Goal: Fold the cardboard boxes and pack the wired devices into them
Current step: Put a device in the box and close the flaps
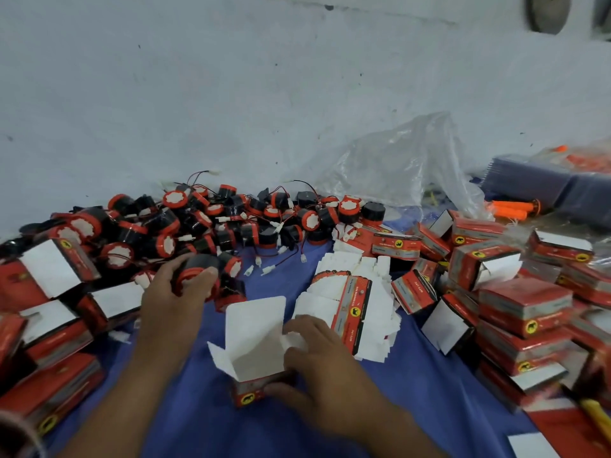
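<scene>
Here the left hand (172, 292) is curled round one wired device (195, 271), a round black body with a red rim, and holds it at the near edge of the pile of wired devices (231, 223). The pile lies along the far side of the blue cloth (413, 391), at the foot of the pale wall (231, 94), with thin red and black leads and white plugs trailing out of it.

The right hand (324, 368) grasps the open cardboard box (254, 328). Its thumb presses on the red printed front low down and its fingers lie against the right side flap. This box stands upright on the cloth, between the two hands and just in front of the held device, with its white lid flap and side flaps raised. Its inside shows bare.

Just beyond the right hand lies a stack of flat box blanks (350, 302), fanned out, white with a red printed edge. Red folded boxes (525, 312) are heaped to the right, several with a white flap open, and more boxes (53, 272) crowd the left side. A crumpled clear plastic bag (403, 160) leans against the wall behind the right heap.
</scene>
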`<state>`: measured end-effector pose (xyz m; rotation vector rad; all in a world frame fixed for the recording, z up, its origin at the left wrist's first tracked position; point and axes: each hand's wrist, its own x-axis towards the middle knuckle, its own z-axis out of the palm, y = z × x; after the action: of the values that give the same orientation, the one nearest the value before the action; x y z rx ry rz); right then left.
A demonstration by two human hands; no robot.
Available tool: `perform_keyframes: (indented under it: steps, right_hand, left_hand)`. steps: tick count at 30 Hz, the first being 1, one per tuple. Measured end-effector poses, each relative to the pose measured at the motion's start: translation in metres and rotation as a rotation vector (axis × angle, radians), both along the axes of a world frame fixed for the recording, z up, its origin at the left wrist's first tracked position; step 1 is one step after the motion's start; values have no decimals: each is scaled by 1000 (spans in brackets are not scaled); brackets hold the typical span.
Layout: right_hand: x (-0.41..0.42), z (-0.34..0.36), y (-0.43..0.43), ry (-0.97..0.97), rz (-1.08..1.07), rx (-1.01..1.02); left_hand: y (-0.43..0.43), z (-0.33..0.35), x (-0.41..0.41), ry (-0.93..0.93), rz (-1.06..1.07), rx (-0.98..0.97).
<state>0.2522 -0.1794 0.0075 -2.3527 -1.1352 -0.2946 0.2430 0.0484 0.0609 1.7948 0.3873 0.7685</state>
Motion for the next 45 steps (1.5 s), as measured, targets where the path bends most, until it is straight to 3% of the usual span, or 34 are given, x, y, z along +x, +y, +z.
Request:
perform_keyframes:
  steps: [3,7,10,13,15,22,24,26,30,33,36,40,43,45]
  right_hand:
    - [-1,2,-4,56,15,14]
    - [0,1,-7,81,5,-11]
    - [0,1,-5,64,-9,-31]
    - [1,2,-4,75,-28,-69]
    - [1,2,-4,80,-32,-81]
    - [3,-1,-5,61,-14,-65]
    - [4,-4,-5,43,-10,-27]
    - [5,-4,-3,41,-8,82]
    - [5,5,0,65,0,313]
    - [3,5,2,227,-16,502]
    - [4,5,0,447,-178,713]
    - [8,9,-6,385,-233,590]
    - [7,9,-6,210,-203,360]
    - [6,15,-8,-17,-157,290]
  left_hand:
    - [11,-13,-6,180,-34,32]
    - [20,-11,-15,488,-74,561]
    - [19,6,-19,367,78,732]
    - [5,34,-31,89,-83,419]
    - [-7,46,-39,10,-260,207]
    - [-33,41,-43,-18,-719,-506]
    - [-31,38,-42,12,-785,-577]
    - [-32,29,-39,124,-746,-447]
    - [-31,4,-29,309,-513,89]
    - [-24,-7,-23,425,-480,306]
    - [-20,-17,-20,514,-387,540]
    - [-26,-26,-18,489,-258,763]
    - [-29,-24,-22,453,-383,603]
    - [-25,-18,-25,456,-509,546]
